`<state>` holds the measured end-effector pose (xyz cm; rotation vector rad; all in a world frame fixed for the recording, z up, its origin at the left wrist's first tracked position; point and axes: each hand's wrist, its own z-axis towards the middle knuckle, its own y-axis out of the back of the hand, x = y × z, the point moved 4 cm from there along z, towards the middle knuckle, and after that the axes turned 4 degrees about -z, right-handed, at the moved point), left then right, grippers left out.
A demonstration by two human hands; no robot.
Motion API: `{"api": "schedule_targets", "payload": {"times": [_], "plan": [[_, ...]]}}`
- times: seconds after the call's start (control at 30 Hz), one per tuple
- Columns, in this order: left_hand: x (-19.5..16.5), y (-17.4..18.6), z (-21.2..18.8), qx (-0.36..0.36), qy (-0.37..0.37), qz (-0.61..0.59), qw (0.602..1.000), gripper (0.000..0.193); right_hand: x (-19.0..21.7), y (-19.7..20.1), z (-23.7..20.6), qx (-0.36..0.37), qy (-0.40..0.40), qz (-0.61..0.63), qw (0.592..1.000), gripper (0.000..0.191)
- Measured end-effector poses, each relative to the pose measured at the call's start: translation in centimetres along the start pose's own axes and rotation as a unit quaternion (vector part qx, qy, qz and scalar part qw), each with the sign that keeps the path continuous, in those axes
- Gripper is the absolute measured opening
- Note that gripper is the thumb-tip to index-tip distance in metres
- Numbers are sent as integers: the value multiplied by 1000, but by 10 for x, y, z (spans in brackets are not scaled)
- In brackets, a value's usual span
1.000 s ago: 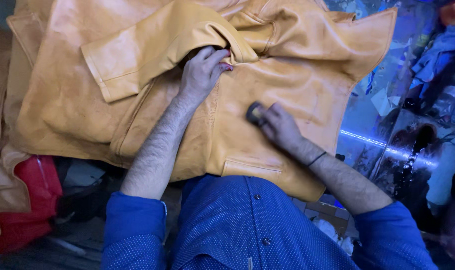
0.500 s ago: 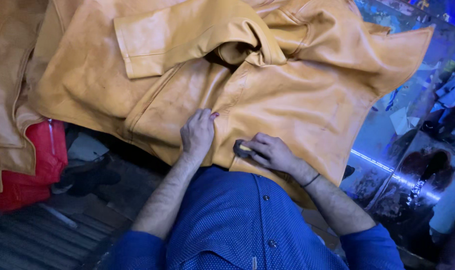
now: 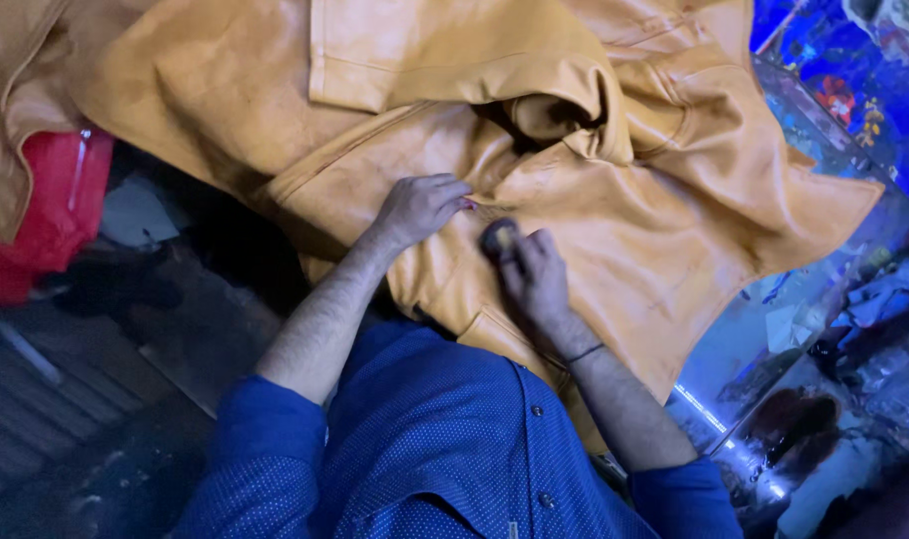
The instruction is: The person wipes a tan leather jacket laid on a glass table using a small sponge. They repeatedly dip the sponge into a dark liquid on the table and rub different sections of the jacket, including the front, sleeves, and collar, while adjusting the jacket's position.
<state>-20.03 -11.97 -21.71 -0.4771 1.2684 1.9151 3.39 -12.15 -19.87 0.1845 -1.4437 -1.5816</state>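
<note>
The tan-yellow leather jacket (image 3: pixel 634 230) lies spread flat across the bench (image 3: pixel 824 329), its long axis running from the lower centre of the view toward the upper right. Its collar region is folded and bunched just above both hands.

The left hand (image 3: pixel 419 208) rests palm down on the leather, fingers curled and pressing the surface; its grip encloses nothing, only pinning the material.

The right hand (image 3: pixel 536 277) lies just to the right of the left hand and slightly nearer the body. Its grip is clenched around a small dark rounded pad (image 3: pixel 498 238), which protrudes at the fingertips and touches the leather. The pad sits between the two hands, close to the left fingertips.

A thin dark band circles the right wrist.

To the left of the left hand, well apart, a red bundle (image 3: pixel 45 215) lies partly under another tan leather piece (image 3: pixel 15 110). To the right of the right hand, the bench surface shows blue and dark stains.
</note>
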Motion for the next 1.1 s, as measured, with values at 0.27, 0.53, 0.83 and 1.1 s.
{"api": "schedule_targets", "payload": {"times": [0.27, 0.53, 0.83, 1.1], "plan": [[9, 2, -2, -10, 6, -40, 999, 21, 1, 6, 14, 70, -68, -8, 995, 47], [12, -1, -6, -17, 3, -62, 998, 20, 11, 3, -6, 64, -18, 10, 998, 42], [9, 6, -5, -23, 4, -69, 997, 23, 3, 1, 1, 37, 6, -12, 999, 40], [16, 6, 1, -47, 11, -87, 995, 25, -46, 8, 24, -103, -60, -67, 991, 41]]}}
